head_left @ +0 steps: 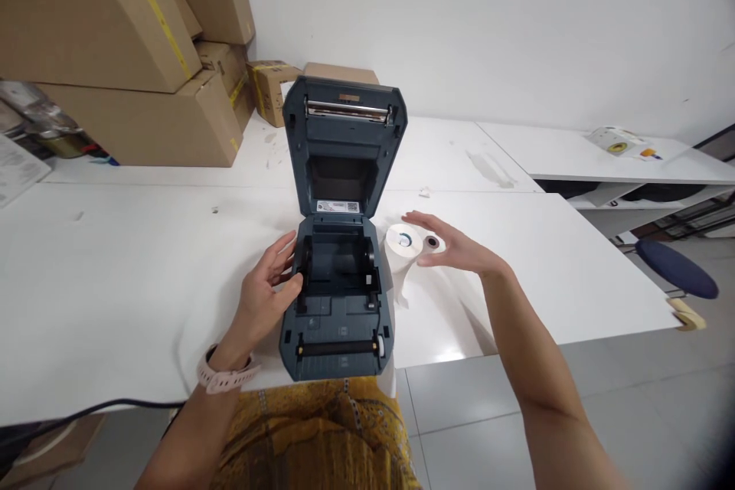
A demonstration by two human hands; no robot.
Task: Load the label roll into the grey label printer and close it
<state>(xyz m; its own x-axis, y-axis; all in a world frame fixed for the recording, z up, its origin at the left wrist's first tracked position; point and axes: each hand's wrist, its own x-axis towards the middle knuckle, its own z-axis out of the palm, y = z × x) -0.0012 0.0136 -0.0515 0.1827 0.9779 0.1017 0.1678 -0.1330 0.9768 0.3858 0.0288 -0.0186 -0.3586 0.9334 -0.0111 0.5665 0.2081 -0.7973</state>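
Note:
A dark grey label printer (338, 306) stands on the table in front of me with its lid (344, 145) raised. Its roll bay (338, 264) holds no roll. My left hand (269, 287) grips the printer's left side, the thumb over the edge and the fingers along the outside. Just right of the printer, a white label roll (403, 243) stands on end with a loose strip (402, 292) trailing down. Beside it is a smaller roll with a dark core (432, 243). My right hand (451, 243) is open around this smaller roll, thumb and fingers apart; contact is unclear.
Stacked cardboard boxes (138, 119) fill the back left of the white table (143, 245). A black cable (126, 403) runs along the front left edge. A small white box (620, 142) lies on the far right surface, and a blue stool (677, 268) stands beyond the table's right edge.

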